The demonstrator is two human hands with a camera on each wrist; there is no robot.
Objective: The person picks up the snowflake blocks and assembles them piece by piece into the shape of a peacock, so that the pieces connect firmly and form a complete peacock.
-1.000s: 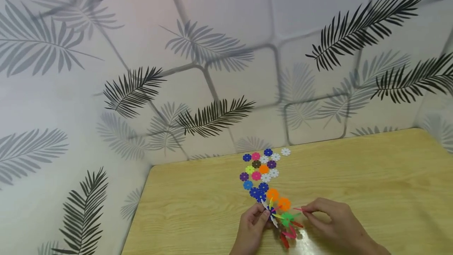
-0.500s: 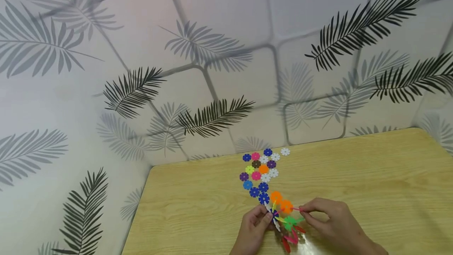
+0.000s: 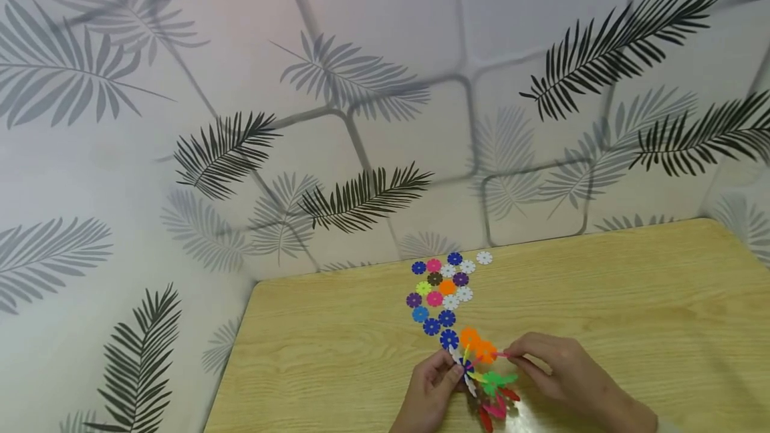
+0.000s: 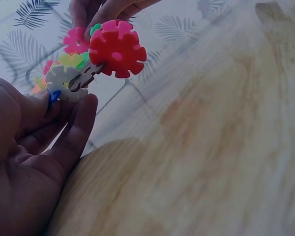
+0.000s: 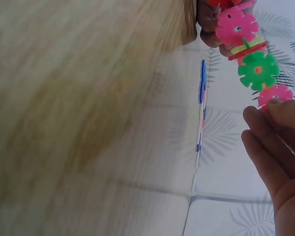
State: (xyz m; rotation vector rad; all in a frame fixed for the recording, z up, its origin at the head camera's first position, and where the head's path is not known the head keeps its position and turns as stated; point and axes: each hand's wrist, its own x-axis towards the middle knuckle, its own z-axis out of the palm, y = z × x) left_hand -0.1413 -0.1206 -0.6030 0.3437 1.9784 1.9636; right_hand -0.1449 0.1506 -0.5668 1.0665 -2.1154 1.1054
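My left hand (image 3: 426, 389) grips a cluster of interlocking snowflake discs by its near end, above the table. In the left wrist view, a white disc (image 4: 60, 81) sits at the fingertips and a red disc (image 4: 119, 58) juts from the other side. The cluster also has a green disc (image 3: 491, 382) and orange discs (image 3: 486, 352). Between thumb and fingertips, my right hand (image 3: 568, 367) pinches a pink snowflake disc (image 5: 279, 92), seen edge-on in the head view, right at the edge of an orange one. The left fingers partly hide the cluster's near end.
Loose flat discs lie on the wooden table (image 3: 631, 299) beyond the hands, among them a dark blue disc (image 3: 448, 339), a brown disc (image 3: 435, 278) and a white disc (image 3: 484, 258). A leaf-patterned wall (image 3: 385, 139) rises behind the table's back edge.
The cluster has shifted slightly right and toward the person in my left hand. The pink disc in my right hand, earlier apart from the orange disc, now meets its edge.
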